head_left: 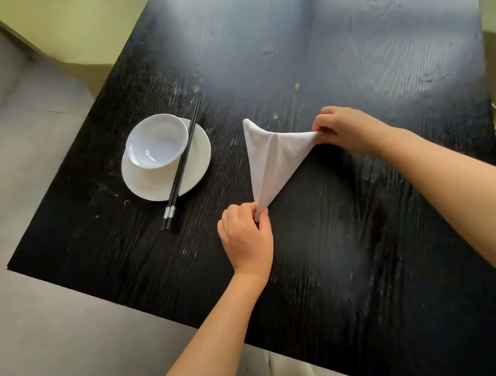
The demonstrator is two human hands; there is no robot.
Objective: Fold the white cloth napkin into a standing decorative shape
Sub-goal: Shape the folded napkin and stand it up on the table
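The left forearm is lying across the near edge of the black wooden table [337, 284], and the left hand [246, 241], back upward, is pinching the near tip of the white napkin [271, 156] between its thumb and curled fingers. The napkin is folded into a narrow triangle and is sitting about midway between the left and right edges. One point is in the left hand, a second is aimed at the right edge, and a rounded third corner is facing the far edge. The right hand [346, 129], extending in over the right edge, is gripping that right-side point with curled fingers and thumb. The cloth is stretching taut between the two hands, with a crease running down its middle. Its right side is casting a shadow and looking slightly raised, though how much of it is touching the wood is unclear. Toward the left edge, well apart from the napkin, a white bowl [155, 141] is sitting on a white plate [200, 162]. A pair of black chopsticks [180, 169] is lying across the plate's right rim just beside the bowl, with the banded ends hanging off toward the near edge.
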